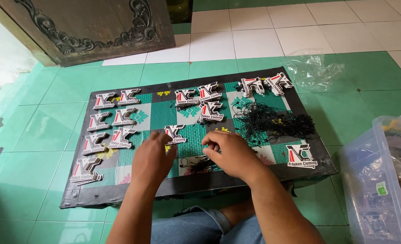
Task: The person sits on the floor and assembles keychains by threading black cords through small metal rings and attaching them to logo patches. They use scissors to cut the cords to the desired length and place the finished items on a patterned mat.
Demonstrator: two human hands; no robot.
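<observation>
A low black board (119, 195) with a green patterned mat lies on the floor in front of me. Several small stacks of white, red and black die-cut tags (119, 116) are spread over it. My left hand (151, 159) rests on the mat, fingers on one tag (175, 133). My right hand (229, 153) pinches something small near a tag with black string (198, 165) beneath it; the exact hold is hidden. A tangle of black strings (272, 122) lies to the right.
A single tag (301, 156) lies at the board's right corner. A clear plastic bag (313, 68) lies on the tiles beyond. A translucent plastic box (381, 180) stands at the right. A carved dark wooden panel (87, 27) leans at the back left.
</observation>
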